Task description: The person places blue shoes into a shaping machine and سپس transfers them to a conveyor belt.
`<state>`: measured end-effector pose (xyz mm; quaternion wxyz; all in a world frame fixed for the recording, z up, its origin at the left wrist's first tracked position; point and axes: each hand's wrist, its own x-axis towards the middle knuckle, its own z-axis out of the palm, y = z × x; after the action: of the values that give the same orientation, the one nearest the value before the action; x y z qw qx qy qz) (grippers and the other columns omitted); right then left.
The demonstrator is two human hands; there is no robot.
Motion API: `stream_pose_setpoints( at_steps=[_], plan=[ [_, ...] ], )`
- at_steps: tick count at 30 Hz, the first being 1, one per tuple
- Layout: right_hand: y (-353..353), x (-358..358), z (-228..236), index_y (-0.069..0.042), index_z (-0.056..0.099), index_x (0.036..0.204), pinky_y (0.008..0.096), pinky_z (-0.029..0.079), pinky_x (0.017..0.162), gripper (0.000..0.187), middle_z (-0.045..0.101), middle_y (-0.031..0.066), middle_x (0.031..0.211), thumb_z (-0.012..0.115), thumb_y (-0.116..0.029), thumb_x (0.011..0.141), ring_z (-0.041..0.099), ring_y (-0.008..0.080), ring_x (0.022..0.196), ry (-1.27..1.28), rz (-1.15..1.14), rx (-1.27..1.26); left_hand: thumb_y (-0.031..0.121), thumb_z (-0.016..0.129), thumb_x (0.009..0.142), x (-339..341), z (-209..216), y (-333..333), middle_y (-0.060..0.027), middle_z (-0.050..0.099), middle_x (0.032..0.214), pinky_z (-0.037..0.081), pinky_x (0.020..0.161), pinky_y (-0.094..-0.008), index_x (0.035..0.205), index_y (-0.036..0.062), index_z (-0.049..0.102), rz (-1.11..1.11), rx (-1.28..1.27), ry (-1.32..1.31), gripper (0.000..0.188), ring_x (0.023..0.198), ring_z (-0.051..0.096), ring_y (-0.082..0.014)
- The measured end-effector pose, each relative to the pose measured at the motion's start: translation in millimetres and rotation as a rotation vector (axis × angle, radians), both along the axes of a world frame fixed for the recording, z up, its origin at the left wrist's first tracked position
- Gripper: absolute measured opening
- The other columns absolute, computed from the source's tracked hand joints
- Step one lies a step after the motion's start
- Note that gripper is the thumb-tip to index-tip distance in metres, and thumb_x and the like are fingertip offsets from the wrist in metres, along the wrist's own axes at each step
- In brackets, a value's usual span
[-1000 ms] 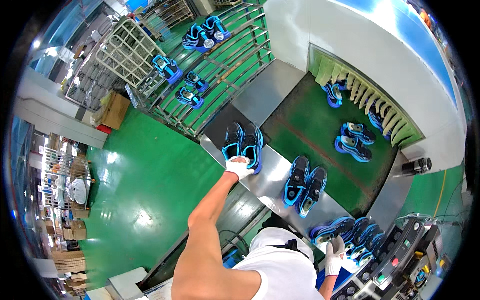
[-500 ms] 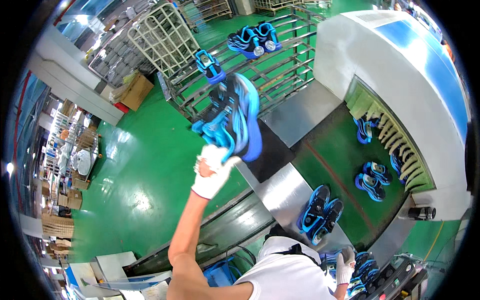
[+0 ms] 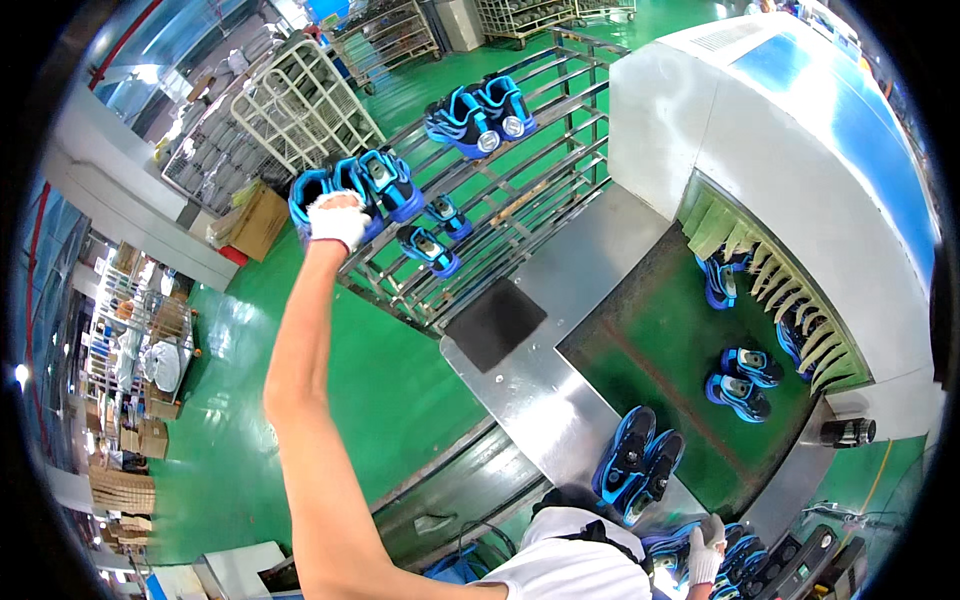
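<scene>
My left hand (image 3: 338, 222), in a white knit glove with the fingers partly bare, reaches to the far left end of a metal rack. It is closed on a pair of black-and-blue sneakers (image 3: 309, 193), which its fingers partly cover. Right beside them on the rack stands another blue sneaker (image 3: 392, 184). At the lower right, my gloved right hand (image 3: 706, 550) has its fingers stretched out with nothing visible in them. It is next to several similar sneakers (image 3: 745, 552). A pair of sneakers (image 3: 640, 460) lies on the steel ledge in front of me.
The tiered metal rack (image 3: 530, 190) bears another pair of sneakers (image 3: 480, 118). A dark conveyor belt (image 3: 640, 350) carries sneakers (image 3: 742, 382) by a white machine (image 3: 760, 120) with a fringed opening. A black pad (image 3: 496, 324) lies on the steel table. A wheeled cage (image 3: 305, 110) stands behind.
My left hand has carried the sneakers leftward and away from me, from above the table to the rack's end. My right hand has shifted slightly downward in view, still beside the lower-right sneakers.
</scene>
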<state>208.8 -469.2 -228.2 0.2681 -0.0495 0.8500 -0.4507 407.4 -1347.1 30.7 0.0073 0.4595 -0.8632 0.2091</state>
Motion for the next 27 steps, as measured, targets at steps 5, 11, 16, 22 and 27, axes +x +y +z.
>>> stream_pose_setpoints(
  at_steps=[5, 11, 16, 22, 27],
  plan=[
    [39.1, 14.3, -23.5, 0.001, 0.045, 0.145, 0.0387, 0.048, 0.106, 0.056, 0.06, 0.0197, 0.134, 0.066, -0.008, 0.094, 0.061, 0.0284, 0.125, -0.028, -0.158, 0.063, 0.045, 0.072, 0.084, 5.3, -31.2, -9.8, -0.0213, 0.07, 0.109, 0.051, 0.091, -0.0496, 0.106, 0.0063, 0.07, -0.026, 0.142, 0.238, 0.044, 0.106, 0.066, -0.0403],
    [30.5, 16.0, -25.1, 0.0, 0.048, 0.143, 0.0379, 0.05, 0.103, 0.055, 0.062, 0.0179, 0.133, 0.068, -0.012, 0.094, 0.063, 0.0263, 0.121, 0.004, -0.125, 0.203, 0.037, 0.079, 0.08, 58.9, -45.6, -8.8, -0.0221, 0.063, 0.13, 0.048, 0.102, -0.0461, 0.142, 0.0048, 0.052, 0.087, 0.118, 0.421, 0.075, 0.12, 0.061, -0.038],
    [-15.6, 27.7, 19.3, 0.003, 0.049, 0.143, 0.0372, 0.049, 0.101, 0.053, 0.066, 0.0151, 0.129, 0.065, -0.01, 0.094, 0.063, 0.0234, 0.116, 0.01, -0.233, 0.09, 0.024, 0.074, 0.089, 0.1, -31.4, 59.3, -0.0223, 0.056, 0.14, 0.04, 0.111, -0.0505, 0.144, 0.0027, 0.05, -0.284, -0.249, 0.492, 0.064, 0.136, 0.047, -0.0388],
    [-36.0, 46.5, 28.6, 0.001, 0.041, 0.15, 0.0368, 0.041, 0.114, 0.06, 0.052, 0.0199, 0.149, 0.064, -0.001, 0.095, 0.05, 0.0273, 0.139, 0.102, -0.421, -0.119, 0.007, 0.075, 0.086, -50.5, -140.9, 288.1, -0.0238, 0.057, 0.133, 0.051, 0.101, -0.0425, 0.136, -0.0031, 0.056, -0.564, 0.696, 0.788, 0.054, 0.122, 0.057, -0.0365],
    [14.4, 101.5, 35.1, 0.003, 0.038, 0.15, 0.0405, 0.044, 0.114, 0.061, 0.048, 0.024, 0.151, 0.063, 0.006, 0.094, 0.051, 0.0322, 0.139, 0.254, -0.711, -0.185, 0.009, 0.077, 0.085, -91.3, -197.2, 512.3, -0.0188, 0.057, 0.13, 0.052, 0.101, -0.0393, 0.13, -0.0001, 0.059, -0.946, 1.244, 0.532, 0.05, 0.118, 0.06, -0.0319]
  ],
)
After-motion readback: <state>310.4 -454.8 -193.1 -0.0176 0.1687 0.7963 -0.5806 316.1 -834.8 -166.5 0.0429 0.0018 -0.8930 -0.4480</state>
